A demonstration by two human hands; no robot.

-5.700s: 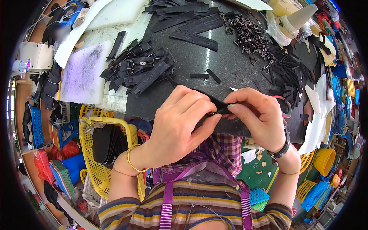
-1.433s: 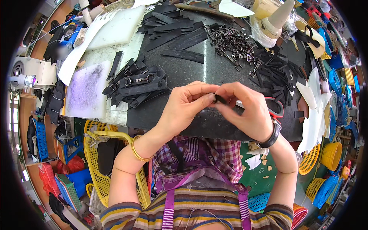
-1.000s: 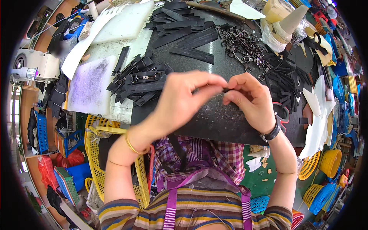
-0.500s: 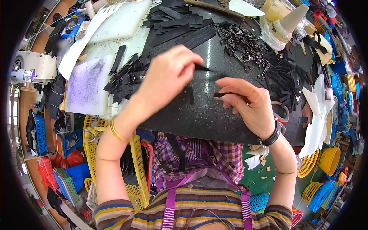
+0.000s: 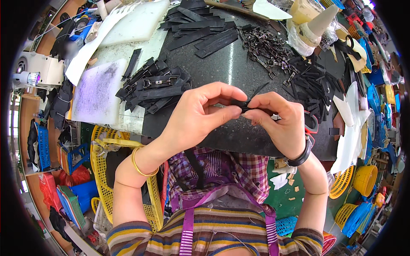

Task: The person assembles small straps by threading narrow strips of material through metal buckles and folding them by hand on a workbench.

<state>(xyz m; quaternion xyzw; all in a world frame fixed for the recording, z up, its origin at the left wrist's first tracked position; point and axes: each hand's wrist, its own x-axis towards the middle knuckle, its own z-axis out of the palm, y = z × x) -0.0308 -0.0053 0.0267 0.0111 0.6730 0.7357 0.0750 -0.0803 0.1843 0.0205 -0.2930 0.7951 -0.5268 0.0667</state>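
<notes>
Above the dark tabletop point(image 5: 273, 143), my two hands meet fingertip to fingertip. My left hand point(image 5: 200, 115) pinches a narrow black strip point(image 5: 244, 105) between thumb and forefinger. On the same small spot the thumb and forefinger of my right hand point(image 5: 277, 117) are closed too; a thin pointed black end point(image 5: 259, 88) sticks up behind its forefinger. The fingers cover most of what is held, so whether it is one piece or two cannot be told. Left of my hands lies a pile of black straps with metal buckles point(image 5: 159, 82).
Wide black strips point(image 5: 198, 32) lie at the back, beside a heap of dark metal buckles point(image 5: 265, 47). Short narrow black strips point(image 5: 314, 83) are piled on the right. Red-handled scissors point(image 5: 311, 123) lie by my right wrist. A stained white board point(image 5: 98, 94) is at left.
My left hand has come down and right with the black strip, and its fingers now meet those of my right hand. The right hand has barely moved.
</notes>
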